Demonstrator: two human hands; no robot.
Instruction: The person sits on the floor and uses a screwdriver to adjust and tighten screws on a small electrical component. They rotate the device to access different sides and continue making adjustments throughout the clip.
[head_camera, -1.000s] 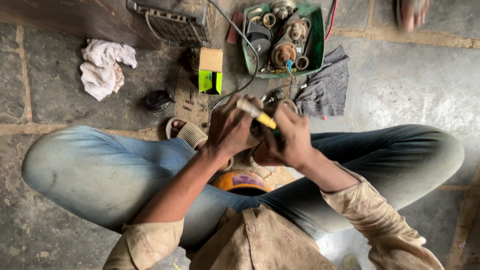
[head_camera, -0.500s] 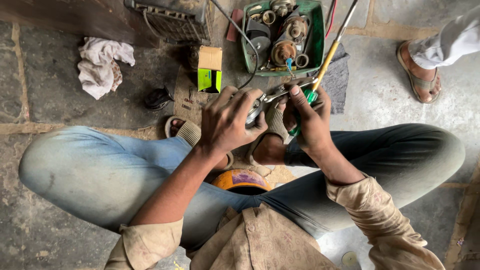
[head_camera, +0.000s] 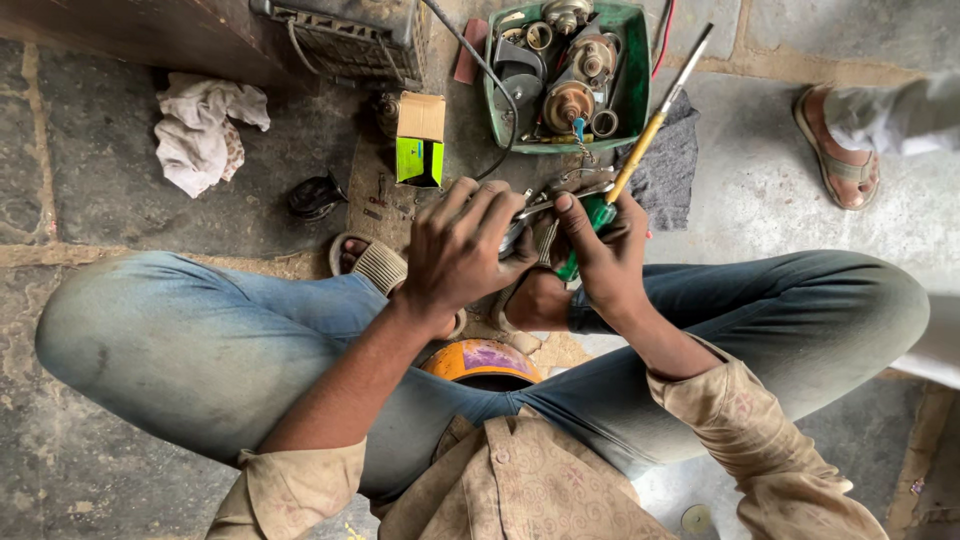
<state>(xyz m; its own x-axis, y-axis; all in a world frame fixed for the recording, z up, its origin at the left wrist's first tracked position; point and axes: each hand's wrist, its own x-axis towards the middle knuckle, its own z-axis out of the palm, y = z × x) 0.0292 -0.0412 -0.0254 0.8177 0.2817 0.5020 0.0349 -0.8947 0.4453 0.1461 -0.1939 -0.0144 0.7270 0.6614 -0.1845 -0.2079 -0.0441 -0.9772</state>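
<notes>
— While we start at the left, what lies there?
— A crumpled white rag (head_camera: 205, 130) on the stone floor, then a small green and brown box (head_camera: 420, 150).
— And the hands?
— The left hand (head_camera: 462, 250) is clamped over a metal part (head_camera: 540, 215) above the knees. The right hand (head_camera: 605, 255) grips a green-handled screwdriver (head_camera: 640, 135), shaft pointing up past the green tray (head_camera: 635, 100).

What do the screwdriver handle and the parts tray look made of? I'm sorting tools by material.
The screwdriver in the right hand: its handle looks like translucent yellow plastic with a green grip, and its shaft like plain grey metal. The green tray looks like moulded plastic, its rim thin, rounded and grimy.
</notes>
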